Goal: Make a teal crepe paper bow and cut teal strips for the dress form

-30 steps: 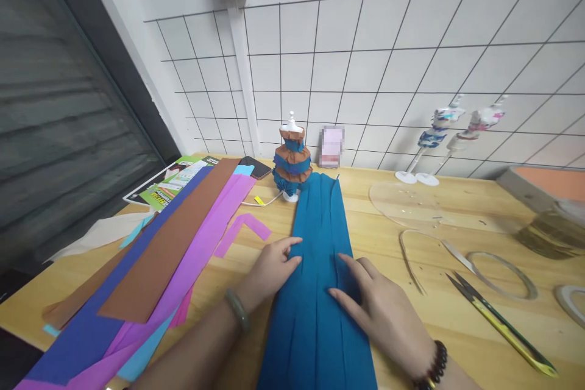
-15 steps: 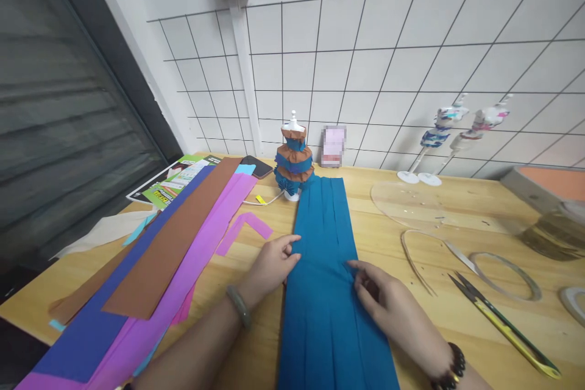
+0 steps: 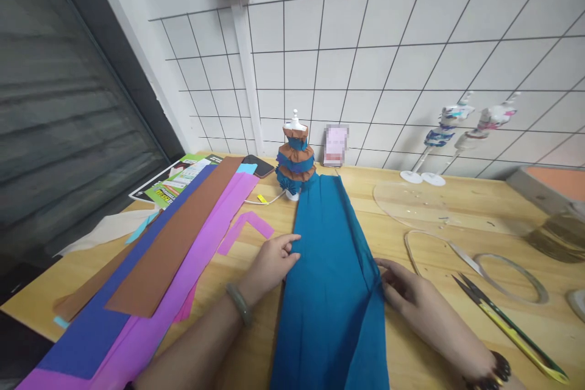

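A long teal crepe paper sheet [image 3: 324, 244] lies lengthwise on the wooden table, its right part lifted and folding over. My left hand [image 3: 273, 259] rests at the sheet's left edge, index finger and thumb apart on the paper, nothing gripped. On the right edge, my right hand [image 3: 400, 286] pinches the paper between thumb and fingers and raises it. Just beyond the sheet's far end stands a small mannequin [image 3: 296, 155] dressed in ruffled brown and teal paper.
Brown [image 3: 178, 244], blue and purple paper strips lie at left beside leaflets. Yellow-handled scissors [image 3: 512, 329], a tape ring [image 3: 512, 277] and a clear disc are at right. Two small mannequins [image 3: 441, 134] and a phone [image 3: 336, 146] stand at the back.
My right hand has moved right, pulling the sheet's right edge outward and up, so the paper has spread wider. My left hand has stayed in place.
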### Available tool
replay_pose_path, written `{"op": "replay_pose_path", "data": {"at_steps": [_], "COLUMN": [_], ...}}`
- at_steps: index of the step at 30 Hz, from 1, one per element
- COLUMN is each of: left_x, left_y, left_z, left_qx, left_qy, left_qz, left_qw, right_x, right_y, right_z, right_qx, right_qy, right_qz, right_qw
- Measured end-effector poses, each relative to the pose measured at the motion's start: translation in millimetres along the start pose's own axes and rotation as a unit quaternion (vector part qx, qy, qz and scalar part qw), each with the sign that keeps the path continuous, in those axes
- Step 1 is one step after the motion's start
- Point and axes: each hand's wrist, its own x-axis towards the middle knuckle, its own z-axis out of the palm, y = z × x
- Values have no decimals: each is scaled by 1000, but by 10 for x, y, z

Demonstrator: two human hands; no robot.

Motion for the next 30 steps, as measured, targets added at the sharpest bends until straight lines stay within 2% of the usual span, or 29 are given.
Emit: {"op": "replay_pose_path", "data": {"at_steps": [5, 8, 11, 15, 20, 30], "left_x": [2, 11, 17, 19, 24, 11], "left_y": [6, -5, -12, -11, -18, -6], "left_z": [6, 17, 23, 23, 28, 36], "left_qx": [-4, -8, -9, -4, -2, 14], "left_qy": [4, 6, 6, 5, 4, 7], "left_qz": [-1, 0, -4, -3, 2, -5], "left_qw": [1000, 1000, 1000, 1000, 1000, 1000], "right_x": [-62, -101, -106, -89, -105, -163], "right_y": [186, 164, 27, -125, -169, -274], "right_z": [-100, -114, -73, 50, 174, 390], "right_qx": [-25, -36, -56, -96, -143, -218], "right_qy": [-6, 17, 30, -15, -53, -48], "right_qz": [19, 30, -27, -108, -144, -181], "right_qw": [999, 999, 998, 989, 978, 958]}}
